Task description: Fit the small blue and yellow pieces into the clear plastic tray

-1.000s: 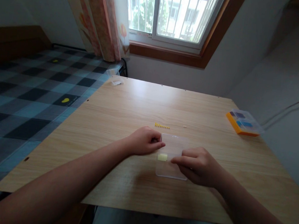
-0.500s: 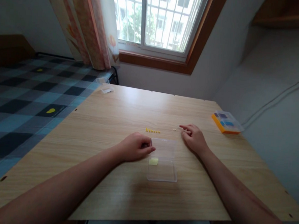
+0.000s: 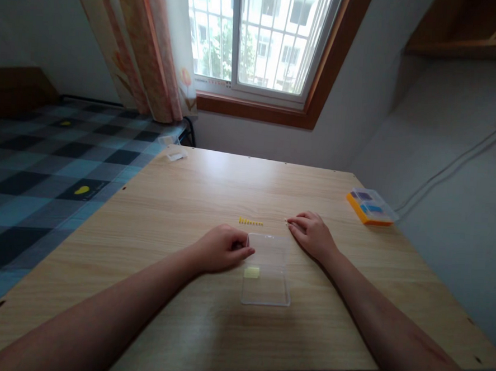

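Note:
A clear plastic plate [image 3: 267,270] lies flat on the wooden table [image 3: 188,204], with a small pale-yellow piece [image 3: 251,272] on its left part. My left hand [image 3: 223,247] is curled, its fingertips pressed against the plate's left edge. My right hand [image 3: 311,234] rests on the table just beyond the plate's far right corner, fingers together, their tips at a tiny white bead [image 3: 286,222]. Whether the fingers grip the bead is too small to tell. A short row of yellow beads [image 3: 251,222] lies beyond the plate, between the two hands.
An orange box with a clear lid [image 3: 371,206] sits at the table's right edge. A small clear container [image 3: 172,148] stands at the far left corner. A bed with a checked cover lies to the left; a window and curtain stand behind.
My right hand left the plate, reached far right, then drew a little left to the tiny white bead. My left hand stayed on the plate's edge. The camera tilted up.

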The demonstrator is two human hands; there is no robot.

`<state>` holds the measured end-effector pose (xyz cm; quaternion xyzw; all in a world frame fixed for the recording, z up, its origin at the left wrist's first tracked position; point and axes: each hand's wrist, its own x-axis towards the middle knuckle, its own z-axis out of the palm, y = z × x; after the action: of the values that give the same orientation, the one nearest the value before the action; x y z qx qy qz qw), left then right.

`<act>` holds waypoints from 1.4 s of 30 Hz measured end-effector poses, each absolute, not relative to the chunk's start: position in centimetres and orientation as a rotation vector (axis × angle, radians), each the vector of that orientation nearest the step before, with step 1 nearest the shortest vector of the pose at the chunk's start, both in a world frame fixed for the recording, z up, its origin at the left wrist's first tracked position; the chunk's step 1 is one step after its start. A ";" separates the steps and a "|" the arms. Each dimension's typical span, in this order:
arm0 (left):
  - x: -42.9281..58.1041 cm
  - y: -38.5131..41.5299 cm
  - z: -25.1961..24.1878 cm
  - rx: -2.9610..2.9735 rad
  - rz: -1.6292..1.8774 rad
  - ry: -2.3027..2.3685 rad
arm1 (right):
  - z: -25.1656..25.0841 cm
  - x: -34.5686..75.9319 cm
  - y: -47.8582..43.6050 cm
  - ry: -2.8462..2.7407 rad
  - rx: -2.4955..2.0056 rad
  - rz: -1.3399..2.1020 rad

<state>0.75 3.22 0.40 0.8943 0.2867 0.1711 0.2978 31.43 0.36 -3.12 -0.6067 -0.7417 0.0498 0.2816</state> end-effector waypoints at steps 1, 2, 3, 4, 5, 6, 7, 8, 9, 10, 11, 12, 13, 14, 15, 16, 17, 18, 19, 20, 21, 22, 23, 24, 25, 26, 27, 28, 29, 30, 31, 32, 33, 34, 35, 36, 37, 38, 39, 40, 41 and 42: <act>0.7 3.2 0.4 2.377 0.453 0.762 | -3.0 31.3 0.3 -1.979 -1.632 0.139; 0.7 3.2 0.4 2.377 0.453 0.763 | -3.0 31.3 0.3 -1.970 -1.637 0.147; 0.7 3.3 0.4 2.377 0.455 0.763 | -2.9 31.2 0.3 -1.961 -1.640 0.156; 0.8 3.3 0.4 2.376 0.456 0.764 | -2.9 31.0 0.3 -1.950 -1.642 0.168; 0.8 3.3 0.4 2.374 0.456 0.764 | -2.8 30.9 0.3 -1.938 -1.643 0.183; 0.8 3.2 0.4 2.373 0.457 0.763 | -2.8 30.8 0.3 -1.924 -1.643 0.200; 0.8 3.2 0.4 2.371 0.456 0.763 | -2.8 30.6 0.4 -1.906 -1.641 0.219; 0.8 3.2 0.5 2.369 0.456 0.762 | -2.7 30.5 0.4 -1.886 -1.638 0.241; 0.8 3.2 0.5 2.368 0.455 0.762 | -2.7 30.3 0.5 -1.862 -1.633 0.267; 0.8 3.2 0.5 2.367 0.453 0.762 | -2.6 30.2 0.5 -1.836 -1.624 0.298; 0.8 3.2 0.6 2.366 0.451 0.763 | -2.6 30.1 0.5 -1.804 -1.613 0.333; 0.8 3.2 0.6 2.366 0.449 0.764 | -2.5 29.9 0.5 -1.765 -1.601 0.373; 0.8 3.2 0.6 2.366 0.447 0.766 | -2.4 29.8 0.4 -1.719 -1.588 0.420; 0.7 3.3 0.6 2.366 0.445 0.767 | -2.3 29.6 0.3 -1.666 -1.573 0.475; 0.7 3.3 0.7 2.366 0.443 0.768 | -2.2 29.4 0.0 -1.609 -1.557 0.538; 0.7 3.3 0.6 2.366 0.443 0.768 | -1.9 29.2 -0.3 -1.556 -1.539 0.602; 0.7 3.3 0.6 2.366 0.444 0.769 | -1.6 29.0 -0.7 -1.514 -1.521 0.656; 0.7 3.3 0.6 2.365 0.445 0.767 | -1.1 28.8 -1.2 -1.469 -1.494 0.730; 0.7 3.3 0.6 2.364 0.446 0.763 | -0.6 28.6 -1.7 -1.418 -1.456 0.826; 0.7 3.3 0.6 2.363 0.449 0.759 | 0.0 28.4 -2.2 -1.353 -1.402 0.947; 0.7 3.3 0.5 2.361 0.452 0.756 | 0.6 28.1 -2.7 -1.245 -1.316 1.124; 0.7 3.3 0.5 2.359 0.454 0.753 | 1.2 27.9 -3.1 -1.138 -1.228 1.281; 0.7 3.3 0.5 2.359 0.455 0.751 | 1.8 27.8 -3.4 -1.046 -1.147 1.403; 0.7 3.3 0.4 2.360 0.458 0.751 | 2.2 27.6 -3.7 -0.973 -1.081 1.495; 0.7 3.3 0.4 2.364 0.461 0.750 | 2.5 27.5 -3.9 -0.934 -1.039 1.548; 0.7 3.3 0.3 2.369 0.465 0.748 | 2.7 27.4 -4.0 -0.908 -1.005 1.584; 0.7 3.3 0.3 2.374 0.470 0.747 | 2.8 27.4 -4.2 -0.889 -0.973 1.618; 0.7 3.4 0.2 2.379 0.476 0.746 | 2.8 27.4 -4.3 -0.874 -0.937 1.652; 0.7 3.4 0.2 2.380 0.479 0.744 | 2.8 27.5 -4.4 -0.861 -0.897 1.685; 0.7 3.4 0.2 2.379 0.481 0.744 | 2.8 27.5 -4.5 -0.850 -0.854 1.714; 0.7 3.3 0.2 2.375 0.480 0.746 | 2.9 27.6 -4.6 -0.840 -0.813 1.738; 0.7 3.3 0.2 2.372 0.477 0.748 | 2.9 27.6 -4.8 -0.833 -0.779 1.756; 0.6 3.3 0.3 2.368 0.472 0.750 | 3.0 27.7 -4.9 -0.826 -0.754 1.769; 0.6 3.3 0.3 2.366 0.466 0.753 | 3.1 27.7 -5.0 -0.819 -0.738 1.776; 0.7 3.3 0.4 2.365 0.462 0.754 | 3.2 27.8 -5.1 -0.810 -0.730 1.780; 0.7 3.3 0.4 2.366 0.458 0.754 | 3.3 27.8 -5.2 -0.801 -0.726 1.784; 0.7 3.3 0.5 2.368 0.456 0.753 | 3.4 27.8 -5.2 -0.793 -0.726 1.786; 0.7 3.3 0.5 2.370 0.457 0.754 | 3.4 27.8 -5.2 -0.788 -0.728 1.785; 0.7 3.3 0.5 2.370 0.458 0.754 | 3.4 27.9 -5.2 -0.788 -0.733 1.780; 0.7 3.3 0.5 2.371 0.459 0.753 | 3.4 28.0 -5.2 -0.796 -0.743 1.767; 0.7 3.3 0.5 2.372 0.460 0.751 | 3.4 28.1 -5.2 -0.817 -0.759 1.744; 0.7 3.3 0.5 2.374 0.461 0.748 | 3.3 28.2 -5.3 -0.856 -0.782 1.710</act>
<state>0.70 3.32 0.54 0.8944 0.2820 0.1737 0.3005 28.15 -5.27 3.33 -0.3253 -0.3557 0.7108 0.5123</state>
